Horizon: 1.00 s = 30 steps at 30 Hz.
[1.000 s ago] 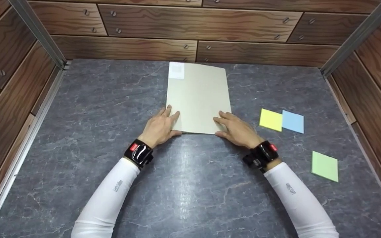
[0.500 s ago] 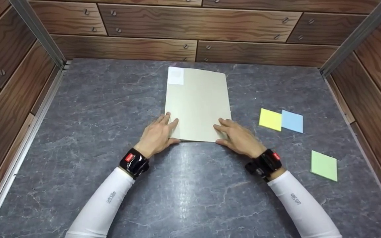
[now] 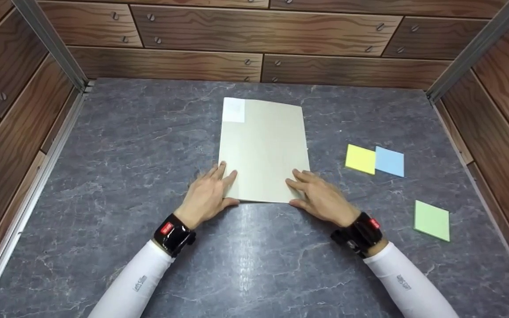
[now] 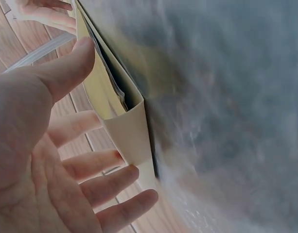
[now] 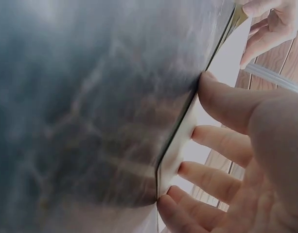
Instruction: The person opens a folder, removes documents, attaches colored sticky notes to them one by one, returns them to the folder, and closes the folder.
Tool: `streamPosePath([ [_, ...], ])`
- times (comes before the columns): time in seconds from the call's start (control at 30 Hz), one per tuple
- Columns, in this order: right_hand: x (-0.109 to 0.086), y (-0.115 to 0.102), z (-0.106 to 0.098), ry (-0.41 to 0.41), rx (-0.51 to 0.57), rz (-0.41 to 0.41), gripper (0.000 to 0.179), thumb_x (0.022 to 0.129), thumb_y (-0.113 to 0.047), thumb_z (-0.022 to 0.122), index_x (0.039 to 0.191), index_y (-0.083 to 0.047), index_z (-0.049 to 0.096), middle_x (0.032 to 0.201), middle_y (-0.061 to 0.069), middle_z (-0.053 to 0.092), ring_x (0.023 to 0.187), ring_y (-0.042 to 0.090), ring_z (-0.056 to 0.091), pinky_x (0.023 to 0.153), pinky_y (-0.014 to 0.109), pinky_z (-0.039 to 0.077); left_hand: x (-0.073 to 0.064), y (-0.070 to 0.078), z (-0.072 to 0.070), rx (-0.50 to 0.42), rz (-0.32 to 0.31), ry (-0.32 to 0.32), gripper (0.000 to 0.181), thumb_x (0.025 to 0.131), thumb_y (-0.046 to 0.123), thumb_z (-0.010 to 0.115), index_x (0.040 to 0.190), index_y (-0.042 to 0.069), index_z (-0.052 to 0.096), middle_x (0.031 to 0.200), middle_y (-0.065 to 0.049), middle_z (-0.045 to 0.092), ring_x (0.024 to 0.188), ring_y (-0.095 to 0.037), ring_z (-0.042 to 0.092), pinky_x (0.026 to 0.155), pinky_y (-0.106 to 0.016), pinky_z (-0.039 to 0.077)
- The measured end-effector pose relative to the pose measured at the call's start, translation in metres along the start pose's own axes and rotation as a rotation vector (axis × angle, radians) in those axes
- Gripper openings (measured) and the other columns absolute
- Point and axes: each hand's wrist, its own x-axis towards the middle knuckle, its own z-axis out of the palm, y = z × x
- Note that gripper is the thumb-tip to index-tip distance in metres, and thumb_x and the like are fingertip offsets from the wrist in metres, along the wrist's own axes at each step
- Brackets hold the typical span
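A beige file folder [image 3: 265, 150] lies flat on the dark marbled table, a white label [image 3: 233, 110] at its far left corner. Dark-edged sheets show inside its near end in the left wrist view, beside the wide spine [image 4: 131, 131]. My left hand [image 3: 203, 194] touches the near left corner, fingers spread along the spine side and thumb at the near edge. Opposite it, my right hand [image 3: 327, 198] rests at the near right corner with its index finger on the cover. Its thumb [image 5: 221, 97] lies against the near edge, and the other fingertips touch the right side.
Right of the folder, a yellow sticky-note pad [image 3: 360, 159] and a blue pad [image 3: 389, 161] lie side by side. A green pad [image 3: 431, 221] lies nearer, toward the right edge. Wood-patterned walls [image 3: 201, 66] enclose the table at the back and sides.
The folder has slid across the table toward me, with both hands moving back along with it at its near corners. The sticky-note pads have stayed in place.
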Motion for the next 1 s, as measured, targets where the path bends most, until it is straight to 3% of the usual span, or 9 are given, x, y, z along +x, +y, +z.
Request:
streamPosePath([
  [0.63, -0.035, -0.019, 0.004, 0.001, -0.022, -0.038, 0.06, 0.093, -0.032, 0.078, 0.143, -0.005, 0.062, 0.155, 0.023, 0.047, 0.139, 0.045, 0.047, 0.108, 0.059, 0.047, -0.04, 0.026, 0.003, -0.017, -0.017, 0.053, 0.076, 0.084, 0.045, 0.082, 0.143, 0.003, 0.06, 0.148, -0.034, 0.047, 0.133, -0.048, 0.053, 0.103, -0.064, 0.049],
  [1.0, -0.048, -0.028, 0.007, 0.004, -0.035, -0.03, 0.059, 0.093, -0.032, 0.078, 0.144, -0.007, 0.062, 0.156, 0.022, 0.046, 0.14, 0.046, 0.047, 0.106, 0.06, 0.048, -0.052, 0.033, 0.004, -0.031, -0.008, 0.074, 0.076, 0.083, 0.043, 0.083, 0.141, 0.001, 0.061, 0.146, -0.036, 0.049, 0.132, -0.05, 0.053, 0.103, -0.063, 0.05],
])
